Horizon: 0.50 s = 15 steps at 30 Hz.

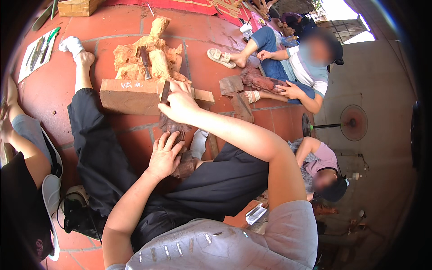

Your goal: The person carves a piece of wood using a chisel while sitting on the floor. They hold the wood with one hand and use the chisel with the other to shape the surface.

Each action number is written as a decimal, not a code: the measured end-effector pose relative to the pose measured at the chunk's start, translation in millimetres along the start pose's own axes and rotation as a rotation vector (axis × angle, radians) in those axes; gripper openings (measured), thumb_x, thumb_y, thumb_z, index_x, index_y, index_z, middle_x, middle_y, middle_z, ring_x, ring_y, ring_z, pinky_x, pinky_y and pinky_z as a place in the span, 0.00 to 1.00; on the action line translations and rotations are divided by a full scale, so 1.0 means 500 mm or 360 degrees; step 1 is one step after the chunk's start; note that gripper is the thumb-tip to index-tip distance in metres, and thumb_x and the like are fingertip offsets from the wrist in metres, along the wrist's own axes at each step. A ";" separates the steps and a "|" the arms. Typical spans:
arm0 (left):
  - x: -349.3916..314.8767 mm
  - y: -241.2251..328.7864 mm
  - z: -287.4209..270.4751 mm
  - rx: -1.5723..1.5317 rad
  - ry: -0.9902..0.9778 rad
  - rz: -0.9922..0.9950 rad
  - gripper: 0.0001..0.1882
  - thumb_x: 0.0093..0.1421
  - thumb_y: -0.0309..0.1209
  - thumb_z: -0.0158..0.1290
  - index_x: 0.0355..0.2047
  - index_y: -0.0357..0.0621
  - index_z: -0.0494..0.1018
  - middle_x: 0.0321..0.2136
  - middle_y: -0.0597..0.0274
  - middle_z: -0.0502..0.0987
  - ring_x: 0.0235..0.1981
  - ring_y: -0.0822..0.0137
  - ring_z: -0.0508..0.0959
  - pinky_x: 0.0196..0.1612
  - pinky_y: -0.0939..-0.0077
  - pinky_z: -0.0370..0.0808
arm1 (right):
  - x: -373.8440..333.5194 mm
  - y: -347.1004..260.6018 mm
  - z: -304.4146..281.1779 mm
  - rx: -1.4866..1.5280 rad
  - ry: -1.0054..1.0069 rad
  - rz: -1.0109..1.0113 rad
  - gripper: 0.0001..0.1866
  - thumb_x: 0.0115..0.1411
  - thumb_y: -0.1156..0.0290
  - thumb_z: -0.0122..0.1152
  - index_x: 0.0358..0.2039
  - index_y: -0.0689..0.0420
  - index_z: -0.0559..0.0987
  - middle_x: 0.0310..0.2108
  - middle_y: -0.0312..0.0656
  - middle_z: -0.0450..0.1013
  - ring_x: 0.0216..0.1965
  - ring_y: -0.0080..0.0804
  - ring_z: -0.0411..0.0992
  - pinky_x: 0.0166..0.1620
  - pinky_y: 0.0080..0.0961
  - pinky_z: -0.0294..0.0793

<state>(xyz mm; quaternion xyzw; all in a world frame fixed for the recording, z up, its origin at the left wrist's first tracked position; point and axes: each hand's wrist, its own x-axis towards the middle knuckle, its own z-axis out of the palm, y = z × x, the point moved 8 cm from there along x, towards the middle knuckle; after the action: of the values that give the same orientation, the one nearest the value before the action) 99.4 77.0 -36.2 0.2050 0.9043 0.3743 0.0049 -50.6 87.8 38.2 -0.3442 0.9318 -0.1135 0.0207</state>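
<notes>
My right hand is closed around a dark, narrow, flat-ended tool, which points up and away from me; its lower end is hidden. Beneath both hands, between my legs, lies a dark brown wood carving. My left hand grips it from above, fingers spread across its surface. Just beyond my right hand stands a thick wooden block. Behind the block rises a pale, figure-shaped wood carving, with a wooden-handled chisel leaning on it.
A seated person at the right holds a reddish-brown carving. Another person sits lower right, near a standing fan. Tools lie on a white sheet at the far left. A white chair stands at my left.
</notes>
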 end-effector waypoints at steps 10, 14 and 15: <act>0.008 0.006 0.002 -0.0021 0.0028 0.0026 0.29 0.52 0.33 0.58 0.57 0.54 0.68 0.64 0.59 0.56 0.65 0.49 0.54 0.65 0.47 0.55 | -0.012 0.001 -0.023 0.0004 0.0207 -0.0128 0.16 0.53 0.61 0.65 0.24 0.64 0.82 0.47 0.51 0.68 0.52 0.50 0.63 0.56 0.44 0.62; 0.015 0.006 0.006 -0.0044 0.0049 0.0024 0.29 0.51 0.32 0.59 0.56 0.53 0.69 0.64 0.58 0.56 0.65 0.48 0.55 0.64 0.49 0.57 | 0.011 0.067 0.016 0.0071 0.0054 0.0009 0.18 0.52 0.60 0.65 0.23 0.66 0.81 0.45 0.50 0.69 0.51 0.50 0.63 0.56 0.44 0.63; 0.017 -0.009 0.020 -0.0047 0.0080 0.0025 0.29 0.50 0.32 0.60 0.56 0.53 0.69 0.64 0.57 0.56 0.65 0.48 0.55 0.63 0.49 0.57 | 0.037 0.088 0.030 0.0169 -0.0079 0.0051 0.18 0.52 0.60 0.65 0.23 0.67 0.81 0.42 0.49 0.70 0.51 0.50 0.63 0.56 0.45 0.63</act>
<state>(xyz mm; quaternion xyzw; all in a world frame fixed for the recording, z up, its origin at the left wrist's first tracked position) 91.6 84.0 -45.1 0.2026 0.8969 0.3927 -0.0177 -91.0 105.4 14.5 -0.3304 0.9291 -0.1537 0.0639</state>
